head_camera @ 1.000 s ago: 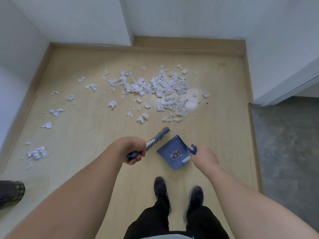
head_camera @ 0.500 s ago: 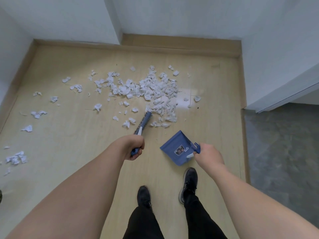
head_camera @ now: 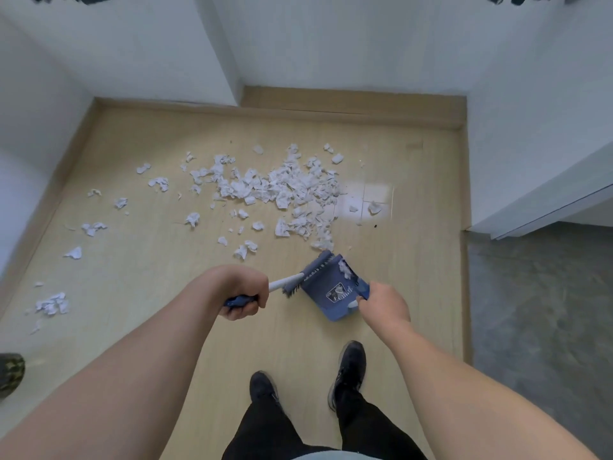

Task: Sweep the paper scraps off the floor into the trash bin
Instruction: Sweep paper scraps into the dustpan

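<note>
Wood floor (head_camera: 139, 293), white-walled corner; paper scraps (head_camera: 285, 187) scattered. Left hand (head_camera: 245, 293) grip clamps brush (head_camera: 311, 272), right hand (head_camera: 384, 307) dustpan (head_camera: 331, 290).

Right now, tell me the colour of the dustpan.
Blue, with a small dark label; the dustpan shows best in the head view, held by the right hand.
</note>
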Motion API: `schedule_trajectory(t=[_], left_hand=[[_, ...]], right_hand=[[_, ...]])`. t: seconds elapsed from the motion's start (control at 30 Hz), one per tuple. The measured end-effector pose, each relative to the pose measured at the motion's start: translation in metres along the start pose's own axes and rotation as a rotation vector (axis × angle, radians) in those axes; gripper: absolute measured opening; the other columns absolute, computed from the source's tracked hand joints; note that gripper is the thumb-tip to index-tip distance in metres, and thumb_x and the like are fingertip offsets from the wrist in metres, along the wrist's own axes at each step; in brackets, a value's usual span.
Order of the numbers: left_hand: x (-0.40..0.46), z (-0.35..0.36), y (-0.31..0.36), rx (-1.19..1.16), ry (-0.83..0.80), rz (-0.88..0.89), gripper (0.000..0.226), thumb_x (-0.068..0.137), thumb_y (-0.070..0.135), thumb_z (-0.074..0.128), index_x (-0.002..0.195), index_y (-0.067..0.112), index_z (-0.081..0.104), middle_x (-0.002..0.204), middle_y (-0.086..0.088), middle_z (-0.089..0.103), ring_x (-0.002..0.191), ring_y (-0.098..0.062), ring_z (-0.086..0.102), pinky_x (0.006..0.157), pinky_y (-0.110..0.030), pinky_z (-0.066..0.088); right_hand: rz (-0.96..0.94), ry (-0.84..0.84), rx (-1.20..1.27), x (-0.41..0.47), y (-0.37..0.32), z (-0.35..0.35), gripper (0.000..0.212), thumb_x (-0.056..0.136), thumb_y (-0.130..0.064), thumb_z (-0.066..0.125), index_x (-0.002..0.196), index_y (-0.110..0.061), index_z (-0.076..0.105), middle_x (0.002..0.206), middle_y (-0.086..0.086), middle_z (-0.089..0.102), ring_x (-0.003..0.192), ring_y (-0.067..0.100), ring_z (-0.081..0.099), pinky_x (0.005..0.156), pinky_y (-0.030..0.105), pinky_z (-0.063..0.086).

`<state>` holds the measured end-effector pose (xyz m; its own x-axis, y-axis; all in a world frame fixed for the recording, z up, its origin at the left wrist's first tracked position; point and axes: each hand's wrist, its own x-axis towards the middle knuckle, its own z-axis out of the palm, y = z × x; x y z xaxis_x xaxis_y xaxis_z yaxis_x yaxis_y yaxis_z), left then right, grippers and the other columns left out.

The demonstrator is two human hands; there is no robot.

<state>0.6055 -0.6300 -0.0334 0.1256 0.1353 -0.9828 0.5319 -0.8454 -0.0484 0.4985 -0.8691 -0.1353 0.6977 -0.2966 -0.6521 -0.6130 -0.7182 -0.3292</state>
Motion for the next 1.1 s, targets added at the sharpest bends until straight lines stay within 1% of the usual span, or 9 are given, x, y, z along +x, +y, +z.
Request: schedule_trajectory(t=[0.13, 0.27, 0.33, 0.5, 0.67, 0.77, 0.87, 1.0, 1.1], left_hand=[[-0.015, -0.004, 0.029, -0.059, 0.07, 0.042, 0.005, 0.088, 0.01, 0.049, 0.087, 0.008, 0.044, 0.054, -0.003, 0.045, 0.045, -0.012, 0.038, 0.043, -0.02, 0.028], [-0.007, -0.001, 0.059, -0.202, 0.082, 0.091, 0.007, 0.089, 0.007, 0.047, 0.096, 0.007, 0.045, 0.054, -0.003, 0.044, 0.039, -0.012, 0.038, 0.038, -0.017, 0.029], [0.002, -0.007, 0.079, -0.283, 0.058, 0.118, 0.009, 0.089, 0.008, 0.047, 0.098, 0.008, 0.045, 0.054, -0.003, 0.044, 0.039, -0.012, 0.037, 0.036, -0.017, 0.028], [0.014, -0.034, 0.132, -0.41, -0.025, 0.188, 0.002, 0.091, 0.009, 0.047, 0.093, 0.008, 0.047, 0.053, -0.001, 0.044, 0.041, -0.011, 0.035, 0.034, -0.017, 0.029], [0.015, -0.081, 0.195, -0.304, -0.052, 0.248, 0.006, 0.092, 0.008, 0.047, 0.097, 0.006, 0.048, 0.055, -0.002, 0.044, 0.041, -0.01, 0.036, 0.035, -0.017, 0.03], [0.021, -0.094, 0.232, -0.223, -0.053, 0.257, 0.007, 0.093, 0.011, 0.049, 0.098, 0.006, 0.049, 0.057, -0.001, 0.046, 0.041, -0.01, 0.039, 0.037, -0.018, 0.029], [0.026, -0.094, 0.264, -0.174, -0.036, 0.257, 0.01, 0.093, 0.012, 0.05, 0.102, 0.006, 0.05, 0.058, -0.002, 0.047, 0.039, -0.009, 0.041, 0.038, -0.018, 0.03], [0.025, -0.082, 0.298, -0.152, -0.039, 0.27, 0.012, 0.093, 0.011, 0.05, 0.104, 0.005, 0.05, 0.059, -0.003, 0.047, 0.04, -0.01, 0.042, 0.041, -0.018, 0.03], [0.027, -0.071, 0.325, -0.144, -0.028, 0.273, 0.011, 0.094, 0.011, 0.05, 0.103, 0.006, 0.051, 0.058, -0.003, 0.047, 0.042, -0.01, 0.041, 0.042, -0.019, 0.03]], right_hand=[[0.009, 0.019, 0.042, 0.008, 0.018, -0.037, 0.015, 0.09, -0.026, 0.053, 0.095, -0.013, 0.06, 0.089, 0.006, 0.062, 0.081, 0.028, 0.06, 0.063, 0.028, 0.044], [0.031, 0.051, 0.062, 0.02, 0.028, -0.064, 0.01, 0.09, -0.024, 0.054, 0.088, -0.015, 0.058, 0.081, 0.003, 0.057, 0.074, 0.025, 0.055, 0.057, 0.026, 0.038], [0.057, 0.075, 0.069, 0.031, 0.032, -0.076, 0.01, 0.09, -0.024, 0.054, 0.086, -0.015, 0.056, 0.08, 0.002, 0.055, 0.073, 0.025, 0.054, 0.052, 0.026, 0.035], [0.132, 0.119, 0.048, 0.062, 0.039, -0.103, 0.009, 0.089, -0.022, 0.054, 0.081, -0.017, 0.055, 0.078, 0.002, 0.056, 0.072, 0.024, 0.056, 0.049, 0.024, 0.033], [0.183, 0.147, 0.029, 0.095, 0.032, -0.139, 0.009, 0.087, -0.023, 0.055, 0.08, -0.018, 0.054, 0.083, 0.004, 0.061, 0.074, 0.026, 0.056, 0.057, 0.027, 0.04], [0.195, 0.17, 0.025, 0.116, 0.031, -0.16, 0.01, 0.089, -0.023, 0.054, 0.08, -0.018, 0.052, 0.077, 0.001, 0.053, 0.074, 0.025, 0.054, 0.059, 0.027, 0.041], [0.202, 0.175, 0.034, 0.13, 0.039, -0.175, 0.012, 0.089, -0.022, 0.054, 0.079, -0.018, 0.051, 0.074, -0.001, 0.05, 0.071, 0.024, 0.053, 0.054, 0.027, 0.038], [0.178, 0.157, -0.016, 0.143, 0.052, -0.194, 0.011, 0.09, -0.027, 0.054, 0.083, -0.019, 0.049, 0.083, 0.0, 0.05, 0.074, 0.023, 0.049, 0.056, 0.028, 0.035], [0.166, 0.129, -0.023, 0.161, 0.064, -0.21, 0.012, 0.09, -0.027, 0.055, 0.082, -0.02, 0.049, 0.082, -0.001, 0.051, 0.074, 0.022, 0.051, 0.05, 0.027, 0.032]])
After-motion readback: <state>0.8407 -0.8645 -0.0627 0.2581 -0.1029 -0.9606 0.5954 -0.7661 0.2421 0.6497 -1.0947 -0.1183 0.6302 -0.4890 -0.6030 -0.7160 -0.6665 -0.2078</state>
